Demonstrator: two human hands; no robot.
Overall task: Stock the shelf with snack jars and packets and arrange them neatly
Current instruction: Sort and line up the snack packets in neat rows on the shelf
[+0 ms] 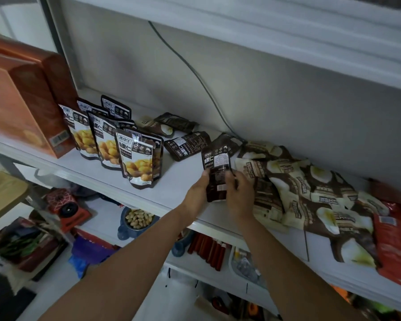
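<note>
A dark brown snack packet [216,165] is held upright just above the white shelf [183,177], its printed back towards me. My left hand [198,195] grips its lower left edge and my right hand [240,193] grips its lower right edge. To the left, several packets with yellow nuts on the front [138,163] stand upright in rows. Behind the held packet, a few dark packets [186,144] lie flat. To the right lies a loose heap of cream and brown packets [310,195].
Large orange boxes [21,100] stand at the shelf's left end. Red packets [396,242] lie at the far right. A grey cable [195,72] runs down the back wall. The lower shelf holds a bowl of nuts [138,218], red sticks [208,251] and other goods.
</note>
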